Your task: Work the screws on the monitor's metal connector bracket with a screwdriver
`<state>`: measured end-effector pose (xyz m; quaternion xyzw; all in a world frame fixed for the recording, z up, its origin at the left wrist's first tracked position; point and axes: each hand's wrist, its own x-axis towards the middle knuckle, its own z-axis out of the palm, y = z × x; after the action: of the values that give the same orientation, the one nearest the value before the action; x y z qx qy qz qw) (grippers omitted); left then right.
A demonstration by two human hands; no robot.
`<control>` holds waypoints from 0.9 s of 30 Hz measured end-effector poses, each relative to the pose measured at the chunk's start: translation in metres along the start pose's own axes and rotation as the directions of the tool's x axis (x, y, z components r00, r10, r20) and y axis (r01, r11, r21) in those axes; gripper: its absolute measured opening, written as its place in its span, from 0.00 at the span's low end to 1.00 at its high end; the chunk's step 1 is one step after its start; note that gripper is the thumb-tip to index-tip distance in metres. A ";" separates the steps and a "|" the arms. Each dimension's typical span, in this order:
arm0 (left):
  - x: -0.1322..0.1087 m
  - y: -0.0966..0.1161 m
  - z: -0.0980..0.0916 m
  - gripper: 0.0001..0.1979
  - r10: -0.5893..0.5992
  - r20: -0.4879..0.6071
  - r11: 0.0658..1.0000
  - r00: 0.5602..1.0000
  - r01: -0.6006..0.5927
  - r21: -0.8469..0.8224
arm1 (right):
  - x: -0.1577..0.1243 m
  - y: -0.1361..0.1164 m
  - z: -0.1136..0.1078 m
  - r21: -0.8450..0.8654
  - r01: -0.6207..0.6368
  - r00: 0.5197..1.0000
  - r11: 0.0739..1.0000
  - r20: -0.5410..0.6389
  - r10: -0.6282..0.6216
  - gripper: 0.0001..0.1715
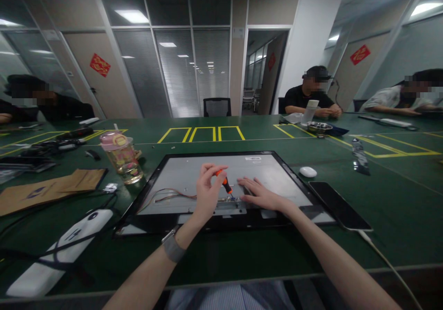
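Observation:
A flat grey panel with a black frame [180, 171] lies on the green table in front of me. My left hand [208, 187] holds an orange and black screwdriver [225, 183] by its handle, tilted, with its tip down at a small part near the panel's front edge. My right hand [259, 193] rests on the panel, fingers apart, its fingertips close to the screwdriver tip. Thin coloured wires [169, 191] run over the panel to the left of my left hand.
Left of the panel stand a pink-lidded bottle [125, 160], a brown paper bag [51, 190] and a white device [62, 250] with black cables. To the right lie a phone [339, 204] and a white case [308, 171]. Several people sit across the table.

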<state>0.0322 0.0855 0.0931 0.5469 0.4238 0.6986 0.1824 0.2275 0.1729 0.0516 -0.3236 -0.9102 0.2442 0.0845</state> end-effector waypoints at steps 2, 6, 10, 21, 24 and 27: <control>0.000 0.001 0.000 0.10 0.007 -0.004 1.000 1.000 -0.007 0.014 | 0.000 0.000 0.000 -0.002 0.001 1.000 1.000 0.002 -0.001 0.35; 0.000 0.003 -0.002 0.13 -0.008 0.037 1.000 0.999 0.008 -0.020 | 0.001 0.001 0.001 -0.009 0.003 1.000 1.000 -0.001 -0.003 0.34; 0.000 0.004 -0.002 0.14 -0.035 0.074 0.996 0.997 0.042 -0.084 | 0.001 0.002 0.001 -0.010 0.001 1.000 1.000 -0.003 -0.001 0.34; -0.001 0.003 -0.001 0.12 -0.010 0.033 1.000 0.999 0.011 -0.013 | 0.001 0.001 0.001 0.001 -0.001 1.000 1.000 -0.004 0.001 0.35; -0.001 0.002 -0.002 0.15 -0.056 0.066 0.996 0.996 0.061 -0.070 | 0.000 0.001 0.001 0.007 0.005 1.000 1.000 -0.003 -0.005 0.34; -0.001 0.000 -0.002 0.14 -0.035 0.063 0.997 0.997 0.039 -0.071 | 0.000 0.001 0.000 0.007 0.008 1.000 1.000 0.004 -0.008 0.35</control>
<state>0.0313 0.0840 0.0928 0.5535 0.4025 0.6926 0.2279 0.2279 0.1736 0.0512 -0.3192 -0.9108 0.2476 0.0849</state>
